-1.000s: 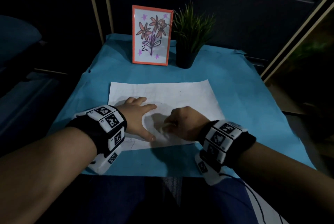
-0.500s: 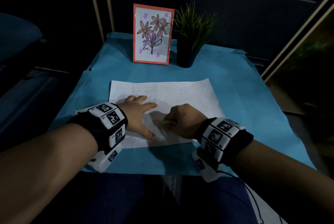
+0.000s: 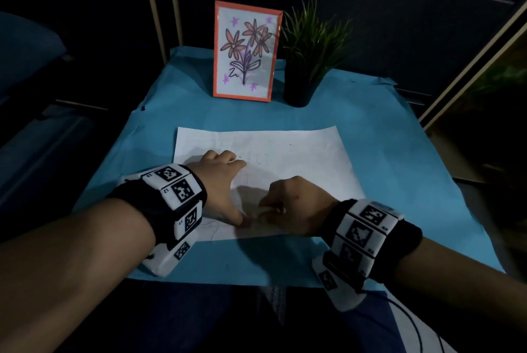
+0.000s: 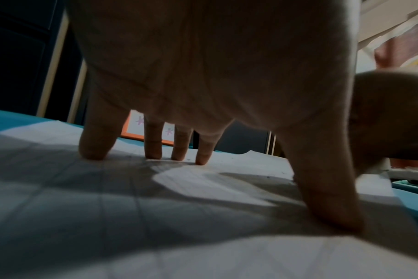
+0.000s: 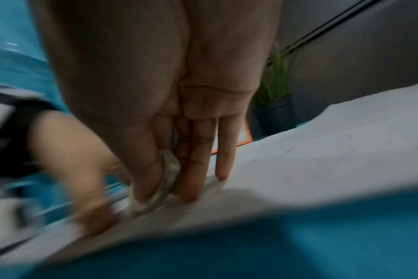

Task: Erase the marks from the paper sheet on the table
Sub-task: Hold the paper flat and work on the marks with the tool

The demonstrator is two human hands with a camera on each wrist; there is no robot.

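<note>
A white paper sheet (image 3: pixel 288 153) lies on the blue table cover (image 3: pixel 171 113). My left hand (image 3: pixel 221 181) presses it flat with spread fingers (image 4: pixel 153 149) and thumb (image 4: pixel 332 213) on the sheet's near left part. My right hand (image 3: pixel 291 204) pinches a small whitish eraser (image 5: pixel 165 185) between thumb and fingers and holds it against the paper near the front edge, just right of the left thumb. A thin dark squiggle (image 3: pixel 212 230) shows on the sheet by the left wrist. Faint grid lines cross the paper (image 4: pixel 131 198).
An orange-framed flower drawing (image 3: pixel 246 50) and a potted green plant (image 3: pixel 305 47) stand at the back of the table. Dark surroundings lie beyond the cover's edges. A thin cable (image 3: pixel 410 321) trails below my right wrist.
My right hand with the eraser has slid a little left and nearer along the paper's front edge, close to the left thumb. The left hand has stayed pressed on the sheet.
</note>
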